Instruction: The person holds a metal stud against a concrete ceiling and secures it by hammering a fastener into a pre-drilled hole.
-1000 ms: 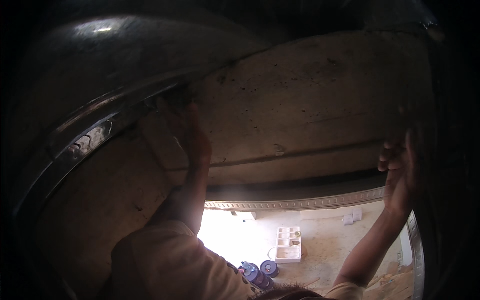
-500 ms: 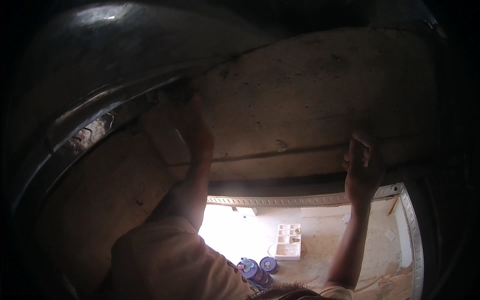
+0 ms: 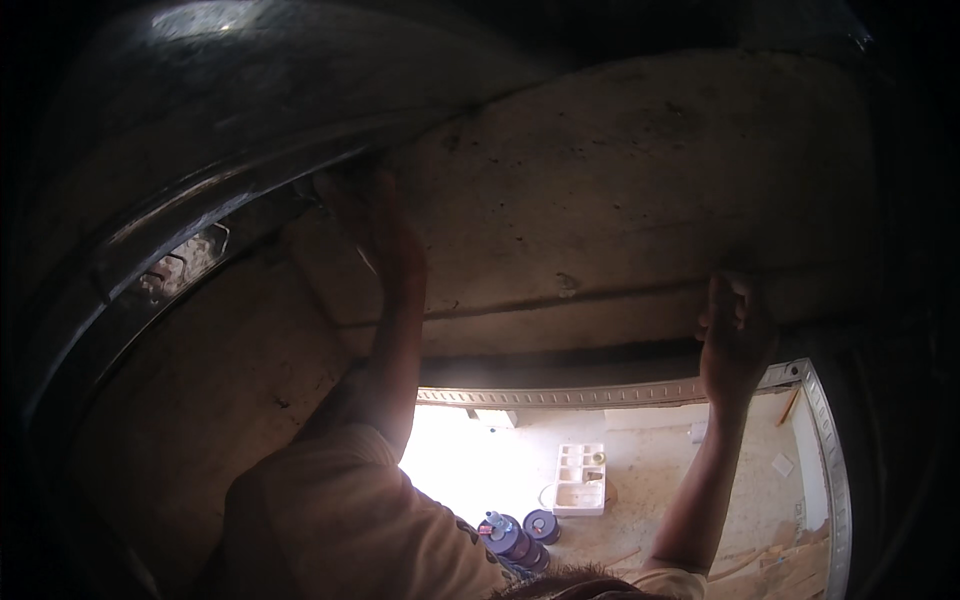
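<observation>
My left hand reaches up into deep shadow beside a dark, curved metal duct-like edge. Its fingers are too dark to read, and a thin bright line shows along the hand's left side. At the right, my right hand is raised in front of a brown, pitted concrete-like surface, close to a dark seam across it. The fingers of that hand are curled in; what they hold, if anything, is hidden. Whether either hand touches the surface is unclear.
A pale slotted metal strip frames a bright opening below my arms. Through it, lower down, are a white compartmented tray, blue-purple buckets and a clear bottle. A bent wire shows in a gap at the left.
My right hand sits slightly lower and further right in the picture, still curled. My left hand stays by the duct edge with little movement. The view has shifted slightly.
</observation>
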`<state>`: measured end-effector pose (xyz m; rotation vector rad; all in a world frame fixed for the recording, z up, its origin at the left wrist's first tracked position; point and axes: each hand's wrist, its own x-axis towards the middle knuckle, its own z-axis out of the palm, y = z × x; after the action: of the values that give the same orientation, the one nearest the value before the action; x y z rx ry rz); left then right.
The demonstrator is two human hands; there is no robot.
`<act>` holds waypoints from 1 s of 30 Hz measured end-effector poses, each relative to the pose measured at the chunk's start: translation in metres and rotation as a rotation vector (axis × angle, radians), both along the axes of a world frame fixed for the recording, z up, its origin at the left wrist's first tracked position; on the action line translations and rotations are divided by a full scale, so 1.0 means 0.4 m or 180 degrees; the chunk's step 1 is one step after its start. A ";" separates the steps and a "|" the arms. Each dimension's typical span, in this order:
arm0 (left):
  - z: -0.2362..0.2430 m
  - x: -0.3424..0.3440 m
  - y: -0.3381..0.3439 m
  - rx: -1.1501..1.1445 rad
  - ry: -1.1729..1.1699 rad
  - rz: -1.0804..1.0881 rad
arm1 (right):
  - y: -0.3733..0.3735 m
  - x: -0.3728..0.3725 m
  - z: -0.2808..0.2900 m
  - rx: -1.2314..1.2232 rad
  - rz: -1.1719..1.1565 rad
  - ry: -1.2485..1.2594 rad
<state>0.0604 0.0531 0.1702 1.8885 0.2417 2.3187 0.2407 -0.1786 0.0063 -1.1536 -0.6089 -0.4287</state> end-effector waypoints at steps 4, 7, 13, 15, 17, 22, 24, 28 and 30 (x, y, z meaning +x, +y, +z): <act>0.002 0.007 0.013 0.0074 -0.0040 -0.0142 | 0.004 -0.003 0.004 0.0185 0.0014 0.0153; 0.004 0.012 0.029 0.0132 -0.0091 -0.0155 | -0.007 -0.004 0.010 0.0022 0.0034 0.0183; 0.014 0.029 0.044 0.0195 -0.0066 0.0307 | -0.010 -0.002 0.010 -0.0039 0.0068 0.0252; 0.015 0.032 0.039 0.0176 -0.0067 0.0325 | -0.010 -0.002 0.013 -0.0049 0.0074 0.0300; 0.013 0.033 0.041 0.0251 -0.0101 0.0145 | -0.009 -0.001 0.013 -0.0050 0.0078 0.0297; 0.012 0.040 0.033 0.0223 -0.0170 -0.0151 | -0.012 0.000 0.011 -0.0044 0.0082 0.0219; 0.013 0.039 0.036 0.0237 -0.0162 -0.0161 | -0.010 0.001 0.011 -0.0043 0.0083 0.0246; 0.009 0.043 0.030 0.0174 -0.0177 -0.0297 | -0.011 0.007 0.010 -0.0064 0.0141 0.0314; 0.008 0.047 0.030 0.0171 -0.0191 -0.0371 | -0.011 0.010 0.008 -0.0034 0.0161 0.0347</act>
<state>0.0793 0.0650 0.1735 1.8018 0.0613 2.3218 0.2447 -0.1828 0.0095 -1.1616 -0.5447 -0.3174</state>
